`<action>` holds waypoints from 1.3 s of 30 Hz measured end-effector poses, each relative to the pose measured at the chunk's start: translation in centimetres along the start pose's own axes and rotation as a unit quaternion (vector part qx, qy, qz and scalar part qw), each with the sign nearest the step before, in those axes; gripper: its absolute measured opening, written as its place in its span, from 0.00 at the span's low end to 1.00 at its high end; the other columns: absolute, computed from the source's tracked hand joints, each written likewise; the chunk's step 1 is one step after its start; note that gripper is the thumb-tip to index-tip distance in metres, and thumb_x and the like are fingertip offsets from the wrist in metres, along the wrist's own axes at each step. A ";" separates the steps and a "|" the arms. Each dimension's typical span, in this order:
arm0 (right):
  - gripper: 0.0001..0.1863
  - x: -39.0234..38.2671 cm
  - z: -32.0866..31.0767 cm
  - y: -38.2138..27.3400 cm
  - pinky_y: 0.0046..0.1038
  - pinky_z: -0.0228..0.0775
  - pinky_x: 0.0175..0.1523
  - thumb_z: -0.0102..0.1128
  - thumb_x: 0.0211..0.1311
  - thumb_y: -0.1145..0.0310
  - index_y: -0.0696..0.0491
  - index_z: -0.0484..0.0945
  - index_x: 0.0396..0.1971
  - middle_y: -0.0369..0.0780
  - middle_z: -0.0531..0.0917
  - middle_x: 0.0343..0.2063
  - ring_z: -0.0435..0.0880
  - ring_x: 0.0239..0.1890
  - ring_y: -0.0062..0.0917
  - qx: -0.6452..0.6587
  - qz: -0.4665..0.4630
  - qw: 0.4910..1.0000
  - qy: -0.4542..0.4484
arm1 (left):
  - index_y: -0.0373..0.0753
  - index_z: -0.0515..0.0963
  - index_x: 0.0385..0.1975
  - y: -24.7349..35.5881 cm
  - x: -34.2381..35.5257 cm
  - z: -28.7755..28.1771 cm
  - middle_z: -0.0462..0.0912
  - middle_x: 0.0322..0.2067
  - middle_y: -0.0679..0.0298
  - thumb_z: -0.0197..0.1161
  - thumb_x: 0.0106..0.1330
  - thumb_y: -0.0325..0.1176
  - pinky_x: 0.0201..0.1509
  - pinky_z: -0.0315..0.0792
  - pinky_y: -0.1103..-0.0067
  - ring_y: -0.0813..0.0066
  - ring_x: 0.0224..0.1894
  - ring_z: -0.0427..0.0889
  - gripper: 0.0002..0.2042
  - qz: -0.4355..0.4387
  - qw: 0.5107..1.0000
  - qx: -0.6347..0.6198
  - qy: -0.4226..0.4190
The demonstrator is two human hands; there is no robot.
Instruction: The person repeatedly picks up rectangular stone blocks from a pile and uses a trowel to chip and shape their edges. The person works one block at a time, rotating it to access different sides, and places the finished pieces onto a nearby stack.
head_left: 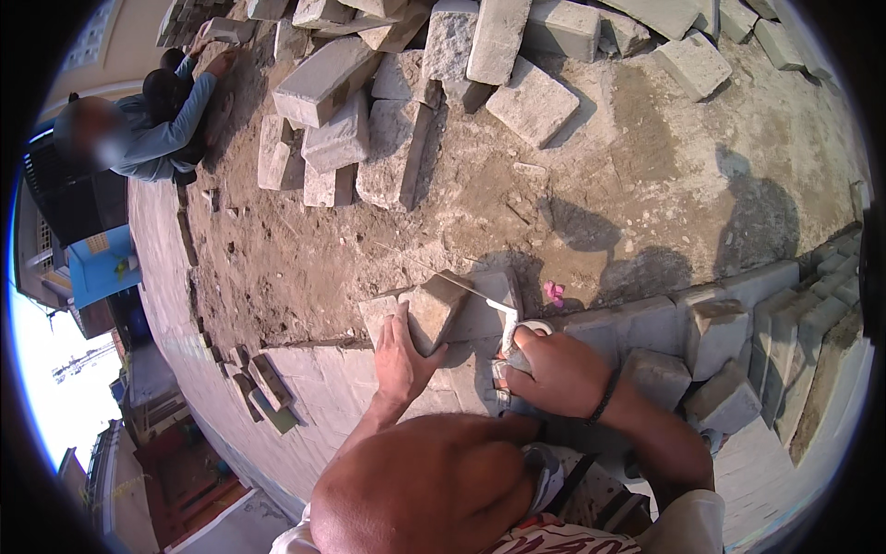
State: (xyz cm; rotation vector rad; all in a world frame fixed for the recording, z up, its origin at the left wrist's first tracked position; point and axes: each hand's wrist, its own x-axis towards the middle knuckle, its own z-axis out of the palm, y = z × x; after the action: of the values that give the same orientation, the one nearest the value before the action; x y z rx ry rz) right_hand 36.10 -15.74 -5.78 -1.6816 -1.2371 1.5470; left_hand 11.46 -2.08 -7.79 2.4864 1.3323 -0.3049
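Near the middle, my left hand point(406, 355) grips a square concrete block point(434, 309), which sits tilted on a paler block point(374, 314). To its right, my right hand point(558, 374) is closed around a white object point(507, 323), partly hidden by the fingers; I cannot make out exactly what it is. A thin string point(443, 275) runs from the upper left toward this object. A flat grey block point(484, 323) lies behind it, at the edge of the laid paving point(309, 388). My bare bent leg point(406, 489) fills the lower middle.
A pile of loose blocks point(328, 78) covers the top. Dirt ground point(628, 203) with a small pink scrap point(554, 293) lies ahead. More blocks point(715, 337) are stacked at the right, others point(268, 383) lie at lower left. A co-worker point(161, 129) handles a block at upper left.
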 end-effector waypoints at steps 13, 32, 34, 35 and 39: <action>0.18 1.8 -2.3 -0.6 0.45 0.73 0.45 0.55 0.59 0.60 0.63 0.72 0.35 0.57 0.82 0.30 0.83 0.38 0.50 0.089 0.025 0.995 -0.031 | 0.30 0.49 0.70 0.7 -0.9 -0.4 0.65 0.57 0.44 0.76 0.49 0.41 0.65 0.59 0.58 0.46 0.59 0.65 0.52 0.001 1.000 -0.013 0.021; 0.20 3.4 2.4 4.9 0.47 0.73 0.46 0.56 0.58 0.59 0.65 0.73 0.34 0.58 0.82 0.32 0.82 0.39 0.54 0.055 0.056 0.996 -0.048 | 0.27 0.45 0.70 0.3 -1.1 0.9 0.65 0.57 0.42 0.74 0.51 0.38 0.65 0.56 0.56 0.45 0.58 0.65 0.52 0.003 1.000 0.000 0.000; 0.20 4.2 -0.8 3.5 0.47 0.73 0.47 0.55 0.58 0.59 0.65 0.73 0.35 0.58 0.82 0.33 0.82 0.40 0.53 0.067 0.123 0.985 -0.096 | 0.28 0.47 0.70 -0.3 -1.5 1.0 0.65 0.56 0.44 0.75 0.49 0.39 0.63 0.58 0.57 0.46 0.57 0.65 0.52 0.014 1.000 -0.002 0.016; 0.19 3.7 -0.7 3.1 0.47 0.73 0.47 0.55 0.58 0.60 0.64 0.74 0.36 0.58 0.82 0.32 0.82 0.41 0.53 0.029 0.109 0.993 -0.037 | 0.28 0.47 0.70 -0.1 -1.7 1.0 0.65 0.57 0.44 0.76 0.49 0.39 0.63 0.58 0.57 0.45 0.58 0.64 0.53 0.004 1.000 0.002 0.014; 0.19 1.8 0.0 1.1 0.47 0.74 0.47 0.55 0.58 0.61 0.65 0.75 0.37 0.58 0.82 0.34 0.83 0.40 0.51 0.008 0.006 0.998 -0.061 | 0.30 0.47 0.70 0.3 -2.2 1.1 0.66 0.57 0.44 0.77 0.47 0.40 0.63 0.60 0.59 0.46 0.57 0.66 0.54 -0.013 0.999 0.034 0.023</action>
State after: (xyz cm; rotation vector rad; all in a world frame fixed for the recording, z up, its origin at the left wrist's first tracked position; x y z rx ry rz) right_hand 36.23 -14.62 -7.56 -1.6072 -1.2741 1.6845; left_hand 10.48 -4.32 -8.06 2.5487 1.3947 -0.3041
